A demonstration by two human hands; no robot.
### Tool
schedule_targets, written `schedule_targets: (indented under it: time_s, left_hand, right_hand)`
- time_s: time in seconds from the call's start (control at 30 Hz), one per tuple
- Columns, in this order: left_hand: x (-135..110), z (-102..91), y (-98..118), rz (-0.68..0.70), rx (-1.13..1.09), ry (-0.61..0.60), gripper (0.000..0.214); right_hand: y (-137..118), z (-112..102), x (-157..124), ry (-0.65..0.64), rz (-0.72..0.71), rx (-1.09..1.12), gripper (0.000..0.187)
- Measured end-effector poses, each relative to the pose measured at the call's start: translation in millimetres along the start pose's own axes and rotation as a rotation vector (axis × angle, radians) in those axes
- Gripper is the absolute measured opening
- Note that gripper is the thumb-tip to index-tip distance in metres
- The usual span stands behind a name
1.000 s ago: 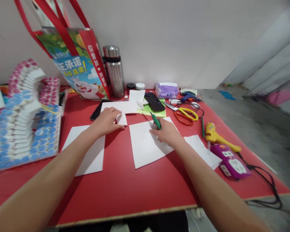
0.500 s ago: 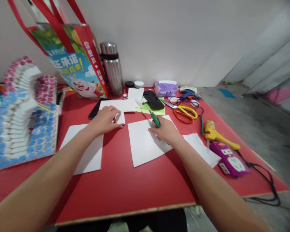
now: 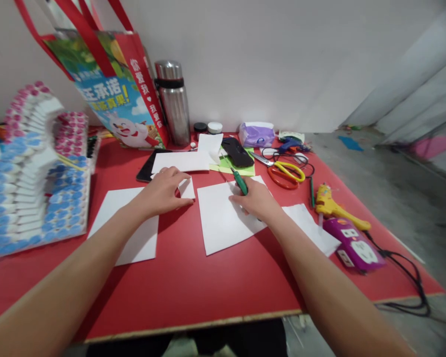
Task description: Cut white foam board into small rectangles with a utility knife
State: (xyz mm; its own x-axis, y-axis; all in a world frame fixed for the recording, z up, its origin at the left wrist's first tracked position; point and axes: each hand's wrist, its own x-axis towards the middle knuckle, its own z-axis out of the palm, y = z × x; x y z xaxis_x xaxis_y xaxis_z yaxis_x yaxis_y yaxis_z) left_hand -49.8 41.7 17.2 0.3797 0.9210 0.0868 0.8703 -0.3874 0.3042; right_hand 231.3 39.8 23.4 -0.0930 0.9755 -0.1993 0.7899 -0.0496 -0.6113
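My left hand [image 3: 165, 191] spans a small white board piece [image 3: 187, 188], thumb at its near edge and fingers at its far edge. The palm hides part of that piece. My right hand [image 3: 258, 198] is closed around a green utility knife [image 3: 240, 181], its heel resting over a white board sheet [image 3: 223, 218]. Another white sheet [image 3: 137, 243] lies under my left forearm. Just beyond my left hand is a white strip [image 3: 180, 161], partly over a black phone-like slab [image 3: 145, 171].
Scissors [image 3: 284, 173], a dark pouch-like item [image 3: 238, 152] and a purple tissue pack [image 3: 256, 134] lie at the back. A steel flask [image 3: 174, 106] stands beside a bag [image 3: 115, 94]. A yellow glue gun [image 3: 330, 206] and purple socket block [image 3: 353, 245] sit right; a blue-pink model [image 3: 37, 188] left.
My left hand has shifted slightly right and nearer, and the small white piece has come with it, away from the strip. My right hand with the knife has barely moved.
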Motion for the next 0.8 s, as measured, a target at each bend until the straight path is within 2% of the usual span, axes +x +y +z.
schedule_targets:
  time_s: [0.07, 0.13, 0.23, 0.33, 0.47, 0.53, 0.6, 0.7, 0.8]
  left_hand:
    - [-3, -0.9, 10, -0.044, -0.012, 0.052, 0.07]
    - [-4, -1.4, 23, -0.108, -0.067, 0.096, 0.068]
    - [-3, 1.6, 47, -0.193, -0.108, 0.037, 0.059]
    - [4, 11.8, 74, -0.234, -0.021, -0.01, 0.055]
    - [11, 25.6, 95, -0.199, 0.123, 0.014, 0.068]
    - [9, 24.8, 95, -0.167, 0.159, 0.017, 0.07]
    - [4, 16.9, 88, -0.124, 0.158, 0.023, 0.063]
    - [-7, -0.5, 69, -0.081, 0.074, 0.021, 0.04]
    - [-11, -8.9, 55, -0.053, -0.067, 0.034, 0.036]
  right_hand:
    - [1, 0, 1, -0.005, -0.003, 0.012, 0.026]
    - [2, 1, 1, 0.001, -0.013, 0.008, 0.026]
    - [3, 2, 2, 0.016, -0.026, -0.02, 0.026]
    - [2, 2, 1, 0.015, -0.019, -0.026, 0.024]
    - [0, 1, 0, 0.02, -0.03, -0.02, 0.024]
    - [0, 1, 0, 0.017, -0.033, -0.019, 0.026]
    - [1, 1, 0, 0.016, -0.033, -0.014, 0.026]
    - [1, 1, 1, 0.007, -0.03, 0.0, 0.026]
    - [2, 2, 1, -0.001, -0.022, 0.008, 0.025]
